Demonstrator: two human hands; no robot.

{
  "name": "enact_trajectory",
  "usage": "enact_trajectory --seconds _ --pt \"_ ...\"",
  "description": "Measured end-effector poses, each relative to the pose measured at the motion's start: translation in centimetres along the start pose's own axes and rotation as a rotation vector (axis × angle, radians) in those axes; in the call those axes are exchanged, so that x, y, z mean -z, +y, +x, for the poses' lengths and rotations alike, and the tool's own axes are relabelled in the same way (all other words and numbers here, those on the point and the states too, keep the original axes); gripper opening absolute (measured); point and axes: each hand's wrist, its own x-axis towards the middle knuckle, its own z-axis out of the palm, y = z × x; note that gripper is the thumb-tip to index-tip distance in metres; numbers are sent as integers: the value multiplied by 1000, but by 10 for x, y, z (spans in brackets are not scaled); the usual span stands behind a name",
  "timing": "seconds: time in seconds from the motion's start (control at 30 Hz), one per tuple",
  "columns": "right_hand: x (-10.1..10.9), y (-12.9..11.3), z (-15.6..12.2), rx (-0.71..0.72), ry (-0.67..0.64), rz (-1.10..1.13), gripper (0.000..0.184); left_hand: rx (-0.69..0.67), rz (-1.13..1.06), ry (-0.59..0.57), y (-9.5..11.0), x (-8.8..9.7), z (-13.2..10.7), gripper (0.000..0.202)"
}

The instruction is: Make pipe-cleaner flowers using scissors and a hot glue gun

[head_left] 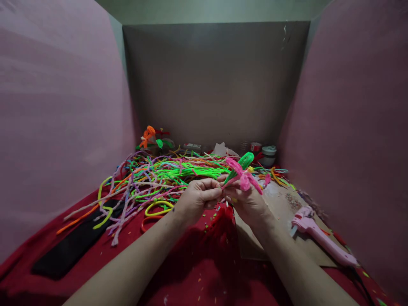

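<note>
Both hands meet over the middle of the red cloth. My right hand (pixel 247 203) is closed on a pipe-cleaner flower (pixel 244 172) with pink petals and a green leaf loop, which sticks up and to the right from the fingers. My left hand (pixel 199 196) is closed in a pinch at the flower's lower end, touching the right hand's fingertips. Just behind the hands lies a big loose pile of pipe cleaners (pixel 153 180), mostly bright green, with purple, orange, pink and yellow ones spilling to the left.
A pink glue gun (pixel 320 236) lies on a brown cardboard sheet (pixel 280 204) at the right. A black strip (pixel 75 244) lies on the red cloth (pixel 204 272) at the left. Orange pipe-cleaner flowers (pixel 148 137) and small jars (pixel 268 155) stand by the back cardboard wall.
</note>
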Motion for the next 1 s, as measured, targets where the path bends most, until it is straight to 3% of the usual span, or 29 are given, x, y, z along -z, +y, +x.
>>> enact_trajectory --seconds 0.23,0.4,0.47,0.53,0.67,0.8,0.9,1.0 --pt "1 -10 -4 -114 -113 -68 38 224 -198 -259 -3 11 2 17" --pt "3 -8 -5 -71 -147 -159 37 318 -230 -394 -1 14 1 21" --pt "-2 -8 -5 -46 -105 -150 35 261 -177 -342 2 11 0 19" --pt "-8 -8 -5 -44 -50 -104 32 131 -35 -210 4 6 -1 16" --pt "-11 -3 -3 14 70 -7 20 -259 513 66 1 -6 -6 15" --pt "-7 7 -3 19 208 31 16 -675 1053 165 -12 -4 -6 14" --pt "-7 9 -4 -3 212 15 11 -712 1097 175 -17 1 -3 15" --pt "-8 8 -5 -3 188 -45 10 -545 871 184 -14 0 -2 18"
